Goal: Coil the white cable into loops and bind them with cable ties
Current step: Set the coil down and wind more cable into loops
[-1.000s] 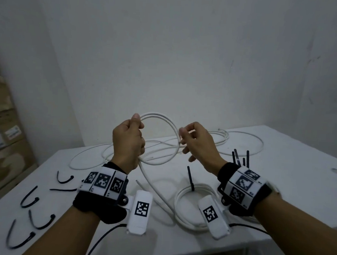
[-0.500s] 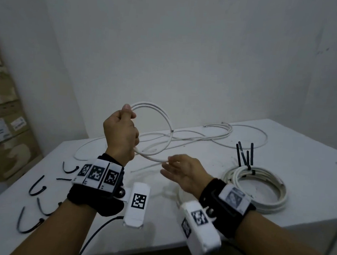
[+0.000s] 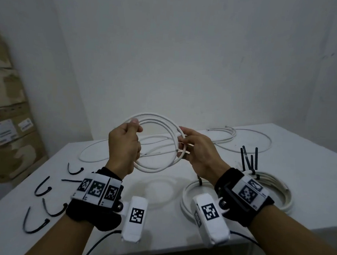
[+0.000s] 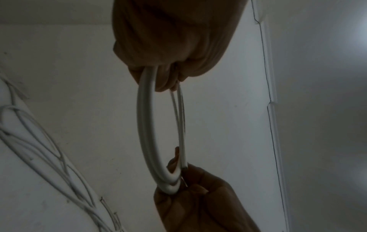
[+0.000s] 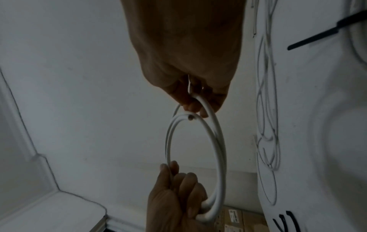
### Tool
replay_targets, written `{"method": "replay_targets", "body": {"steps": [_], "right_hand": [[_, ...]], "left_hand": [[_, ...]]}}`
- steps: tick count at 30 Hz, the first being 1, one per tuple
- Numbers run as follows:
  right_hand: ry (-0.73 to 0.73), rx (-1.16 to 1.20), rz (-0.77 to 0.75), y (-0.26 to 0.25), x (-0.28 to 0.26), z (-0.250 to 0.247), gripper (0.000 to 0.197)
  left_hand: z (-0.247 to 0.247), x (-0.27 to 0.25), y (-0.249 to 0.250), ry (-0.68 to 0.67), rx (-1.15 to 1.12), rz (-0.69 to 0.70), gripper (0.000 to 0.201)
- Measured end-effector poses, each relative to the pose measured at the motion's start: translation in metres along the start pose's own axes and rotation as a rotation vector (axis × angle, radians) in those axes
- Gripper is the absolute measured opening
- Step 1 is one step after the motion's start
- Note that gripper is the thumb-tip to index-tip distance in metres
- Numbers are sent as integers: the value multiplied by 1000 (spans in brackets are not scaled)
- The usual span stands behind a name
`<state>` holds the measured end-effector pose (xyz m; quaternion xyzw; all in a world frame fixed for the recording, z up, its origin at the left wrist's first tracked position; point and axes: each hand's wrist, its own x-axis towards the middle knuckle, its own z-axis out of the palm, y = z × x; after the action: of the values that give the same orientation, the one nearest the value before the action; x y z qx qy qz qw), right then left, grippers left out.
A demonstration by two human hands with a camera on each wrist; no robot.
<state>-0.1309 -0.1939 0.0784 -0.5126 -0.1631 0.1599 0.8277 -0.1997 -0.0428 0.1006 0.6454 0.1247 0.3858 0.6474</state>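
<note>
I hold a small coil of white cable (image 3: 157, 168) upright above the table. My left hand (image 3: 134, 126) grips its left side, fingers curled round the strands. My right hand (image 3: 183, 146) pinches the right side, beside a cut end of the cable. In the left wrist view the coil (image 4: 146, 133) runs from my left hand (image 4: 168, 76) down to my right hand (image 4: 186, 186). In the right wrist view the coil (image 5: 218, 149) hangs between my right hand (image 5: 195, 102) and my left hand (image 5: 174, 194). Several loose black cable ties (image 3: 41, 188) lie on the table's left.
More loose white cable (image 3: 243, 140) lies across the back of the white table (image 3: 308, 175). Two finished coils (image 3: 276, 193) with black ties (image 3: 248, 158) sticking up lie under my right wrist. Cardboard boxes (image 3: 5, 137) stand at the left wall.
Half a second ago my right hand was low and open over the table. It has risen and now pinches the coil's right side. My left hand kept its grip.
</note>
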Motion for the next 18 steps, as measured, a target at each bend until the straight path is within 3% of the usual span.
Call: {"method": "replay_targets", "body": {"steps": [5, 10, 18], "right_hand": [[-47, -197, -123, -8, -11, -4, 38], [-50, -136, -190, -11, -16, 3, 16], [49, -245, -409, -7, -17, 9, 27]], "left_hand": [[8, 0, -3, -36, 88, 141, 34], [18, -4, -9, -18, 226, 252, 35], [25, -20, -6, -33, 415, 474, 25]]}}
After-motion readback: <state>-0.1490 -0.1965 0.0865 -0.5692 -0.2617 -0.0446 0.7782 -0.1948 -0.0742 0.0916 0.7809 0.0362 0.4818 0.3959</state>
